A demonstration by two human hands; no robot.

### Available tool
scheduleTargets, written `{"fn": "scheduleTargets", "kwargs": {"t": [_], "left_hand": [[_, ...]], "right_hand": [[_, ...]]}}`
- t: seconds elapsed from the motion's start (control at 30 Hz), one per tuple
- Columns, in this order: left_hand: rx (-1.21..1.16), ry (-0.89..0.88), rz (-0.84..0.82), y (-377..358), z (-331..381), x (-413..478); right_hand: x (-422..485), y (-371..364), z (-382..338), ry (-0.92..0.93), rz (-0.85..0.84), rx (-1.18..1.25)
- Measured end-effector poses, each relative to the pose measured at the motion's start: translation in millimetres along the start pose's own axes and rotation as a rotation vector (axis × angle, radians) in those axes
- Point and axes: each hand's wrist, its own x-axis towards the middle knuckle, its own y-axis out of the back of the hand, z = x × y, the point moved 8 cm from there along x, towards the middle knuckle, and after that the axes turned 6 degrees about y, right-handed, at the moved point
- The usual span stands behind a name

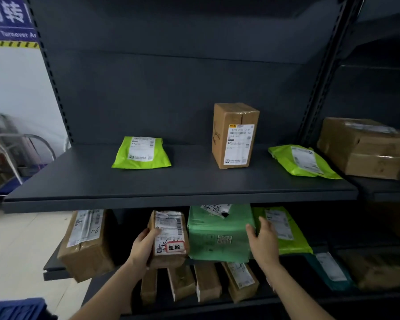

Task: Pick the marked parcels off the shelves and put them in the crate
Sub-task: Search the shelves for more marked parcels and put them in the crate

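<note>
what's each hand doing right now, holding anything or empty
Left hand: closed around the small brown parcel with the red-bordered sticker, on the lower shelf.
Right hand: open, fingers spread against the right edge of the green bag parcel, gripping nothing.

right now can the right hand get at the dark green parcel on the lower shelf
Probably yes: the right hand is open at the dark green parcel's right edge, nothing between them. The left hand grips the small brown parcel beside it.
</note>
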Motion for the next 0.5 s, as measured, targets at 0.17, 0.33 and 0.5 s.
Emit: {"fn": "scheduleTargets", "kwargs": {"t": [0.17,0.33,0.5], "left_hand": [[-0.003,0.078,-0.049,-12.7,-8.9,-2.7],[0.040,0.135,-0.063,2.4,-30.0,-10.4],[0.055,0.160,-0.054,13.3,-51.2,-26.1]], "right_hand": [[8.5,-15.9,9.8,-0.170,-0.147,0.222],[-20.9,-15.0,29.4,-0.190,-0.150,0.437],[-50.5,-8.5,46.3,-0.171,-0.136,0.472]]}}
